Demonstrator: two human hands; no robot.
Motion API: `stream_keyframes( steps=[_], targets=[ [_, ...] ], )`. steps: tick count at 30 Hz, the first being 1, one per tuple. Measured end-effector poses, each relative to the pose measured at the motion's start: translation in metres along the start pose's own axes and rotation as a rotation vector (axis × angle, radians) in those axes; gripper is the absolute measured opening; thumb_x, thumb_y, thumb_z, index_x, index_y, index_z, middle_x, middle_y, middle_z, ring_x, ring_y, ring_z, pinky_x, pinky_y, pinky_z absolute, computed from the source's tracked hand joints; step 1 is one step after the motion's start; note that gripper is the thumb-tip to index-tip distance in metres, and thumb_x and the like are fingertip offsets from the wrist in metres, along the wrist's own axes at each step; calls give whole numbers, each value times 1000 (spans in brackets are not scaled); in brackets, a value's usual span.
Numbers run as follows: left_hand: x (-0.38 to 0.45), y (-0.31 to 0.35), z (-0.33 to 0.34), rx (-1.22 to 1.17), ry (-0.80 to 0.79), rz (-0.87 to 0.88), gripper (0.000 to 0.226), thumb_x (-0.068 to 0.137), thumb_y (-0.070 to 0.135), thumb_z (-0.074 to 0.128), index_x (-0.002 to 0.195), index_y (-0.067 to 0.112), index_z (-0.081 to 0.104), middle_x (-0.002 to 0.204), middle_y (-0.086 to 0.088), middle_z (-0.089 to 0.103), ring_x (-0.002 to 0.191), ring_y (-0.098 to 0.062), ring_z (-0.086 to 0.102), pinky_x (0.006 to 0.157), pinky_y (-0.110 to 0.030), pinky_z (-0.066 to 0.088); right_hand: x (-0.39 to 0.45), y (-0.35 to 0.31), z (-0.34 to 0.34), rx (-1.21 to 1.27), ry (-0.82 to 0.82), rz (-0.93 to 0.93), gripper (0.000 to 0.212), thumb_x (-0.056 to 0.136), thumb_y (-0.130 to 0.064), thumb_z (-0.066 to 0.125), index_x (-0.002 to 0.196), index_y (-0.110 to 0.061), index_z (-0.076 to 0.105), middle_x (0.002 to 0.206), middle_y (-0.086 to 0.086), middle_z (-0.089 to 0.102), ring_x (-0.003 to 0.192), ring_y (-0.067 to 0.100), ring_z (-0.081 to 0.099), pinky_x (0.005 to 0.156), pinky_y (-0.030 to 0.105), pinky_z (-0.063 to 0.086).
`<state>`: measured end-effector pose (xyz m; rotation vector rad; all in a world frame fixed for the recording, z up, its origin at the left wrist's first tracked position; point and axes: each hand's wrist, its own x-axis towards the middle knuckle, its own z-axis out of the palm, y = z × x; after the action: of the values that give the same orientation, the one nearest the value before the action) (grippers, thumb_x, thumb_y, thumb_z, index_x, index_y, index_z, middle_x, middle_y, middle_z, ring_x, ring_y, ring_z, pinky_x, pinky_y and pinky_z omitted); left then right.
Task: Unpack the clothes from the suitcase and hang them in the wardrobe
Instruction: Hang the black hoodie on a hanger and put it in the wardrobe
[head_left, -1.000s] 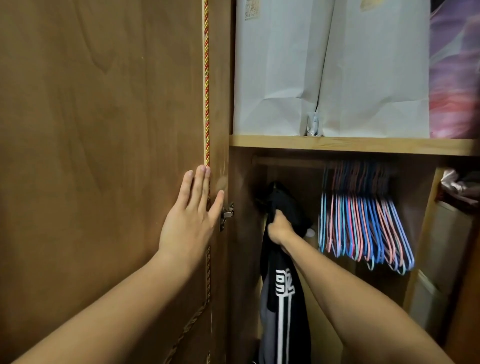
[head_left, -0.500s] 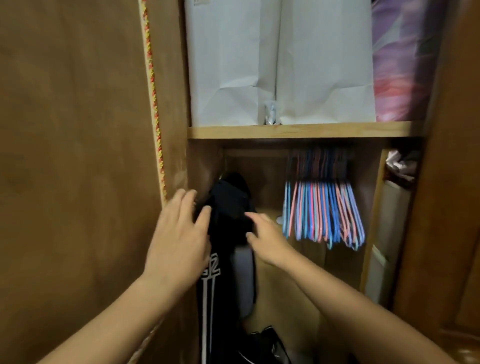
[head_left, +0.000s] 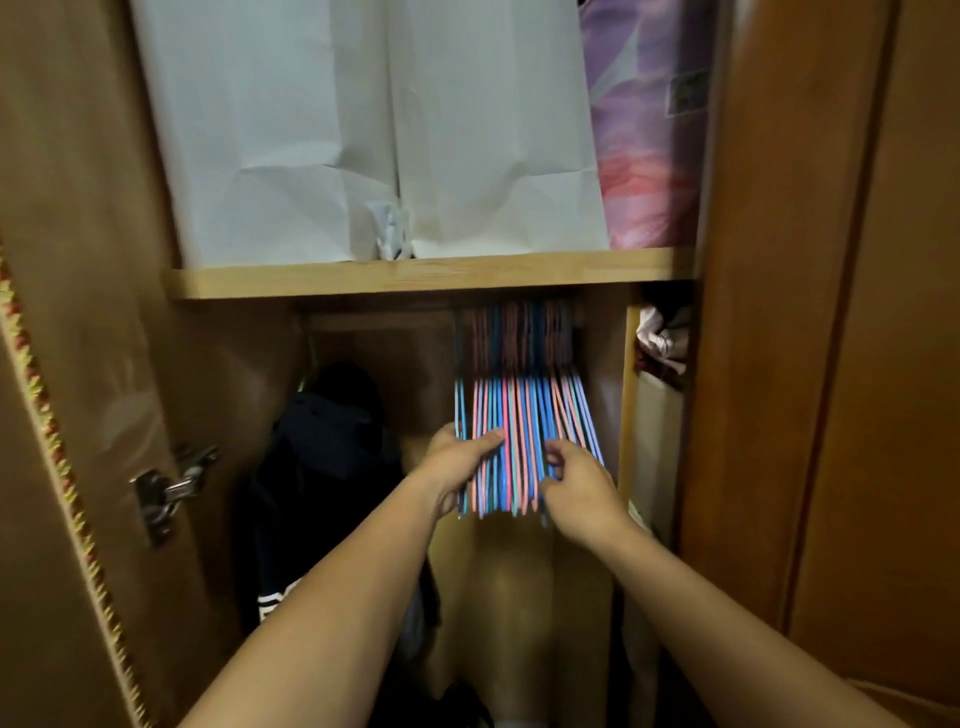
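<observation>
Both hands have left the dark navy garment with white stripes (head_left: 322, 467) and the brown wooden wardrobe door (head_left: 78, 364). They now work the packed bundle of pink and blue wire hangers (head_left: 524, 441), which serves here as the landmark.

The left hand (head_left: 457, 467) grips the left side of the bundle, thumb laid across the front wires. The right hand (head_left: 582, 488) pinches wires at the bundle's right side, fingers curled. Neither hand carries clothing.

Judgement: the hanging of the garment appears complete, and the current step is to separate one hanger for the next item.

The garment hangs to the left of the bundle, well apart from it and at about the same height. Its long axis is vertical, with the shoulders up and the striped hem pointing down.

The pale wooden shelf (head_left: 431, 273) lies directly above the bundle. White paper bags (head_left: 363, 130) stand on that shelf.
</observation>
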<state>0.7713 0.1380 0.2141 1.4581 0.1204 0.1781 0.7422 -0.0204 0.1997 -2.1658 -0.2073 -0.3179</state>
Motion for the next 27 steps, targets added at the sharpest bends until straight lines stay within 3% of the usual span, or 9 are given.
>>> stream_keyframes(
  steps=[5, 8, 11, 14, 17, 19, 21, 24, 27],
  targets=[
    [5, -4, 25, -126, -124, -48, 38, 82, -15, 70, 117, -5, 63, 107, -22, 73, 77, -25, 75, 58, -32, 60, 1, 4, 9, 96, 24, 48, 51, 88, 4, 55, 137, -11, 55, 125, 4, 61, 111, 19, 60, 100, 29, 46],
    [3, 7, 32, -152, -143, -108, 47, 80, -23, 63, 124, -6, 56, 107, -26, 72, 85, -37, 75, 58, -41, 61, 1, 3, 3, 149, 59, 90, 47, 88, 6, 55, 132, -9, 59, 113, 0, 60, 108, 20, 60, 99, 32, 49],
    [1, 18, 31, -196, -180, -183, 57, 76, -26, 58, 129, -9, 48, 116, -38, 63, 87, -48, 72, 58, -47, 60, 2, 3, 0, 196, 86, 127, 44, 88, 5, 54, 131, -7, 58, 117, 2, 62, 111, 23, 61, 100, 37, 51],
    [-1, 30, 27, -123, -167, -239, 39, 88, -13, 62, 126, -12, 55, 103, -31, 68, 66, -30, 71, 54, -37, 61, 0, 2, 0, 197, 75, 126, 44, 91, 7, 51, 133, -7, 56, 121, 3, 59, 115, 18, 57, 95, 22, 43],
    [-5, 39, 20, -25, -141, -211, 24, 96, -4, 60, 116, -15, 62, 85, -22, 69, 52, -20, 67, 53, -32, 61, 3, -7, 2, 233, 119, 105, 39, 95, 3, 49, 132, -8, 57, 121, 3, 59, 108, 13, 54, 90, 18, 40],
    [-11, 44, 12, 11, -170, -191, 20, 96, -2, 61, 113, -13, 62, 92, -26, 71, 60, -25, 71, 58, -36, 63, 7, -20, 4, 311, 133, 102, 31, 99, -4, 48, 129, -8, 59, 117, 7, 62, 101, 16, 57, 83, 20, 45],
    [-15, 46, -1, -18, -197, -170, 22, 94, -3, 62, 115, -9, 63, 98, -26, 73, 77, -34, 75, 68, -45, 64, 14, -35, 9, 486, 69, 170, 21, 102, -7, 46, 116, -3, 61, 104, 15, 68, 89, 22, 63, 76, 30, 54],
    [-14, 41, -23, -25, -174, -104, 28, 96, -6, 53, 122, -3, 63, 103, -24, 74, 93, -37, 74, 86, -51, 60, 24, -57, 19, 612, -21, 253, 18, 101, -14, 51, 102, -7, 67, 103, 17, 73, 92, 27, 71, 89, 42, 58],
    [-24, 25, -39, -13, -183, -39, 31, 102, -4, 42, 125, 2, 62, 109, -21, 73, 99, -32, 73, 90, -45, 59, 29, -67, 36, 911, -122, 367, 18, 102, -11, 51, 109, -1, 64, 107, 19, 71, 97, 31, 71, 87, 44, 59]
  ],
)
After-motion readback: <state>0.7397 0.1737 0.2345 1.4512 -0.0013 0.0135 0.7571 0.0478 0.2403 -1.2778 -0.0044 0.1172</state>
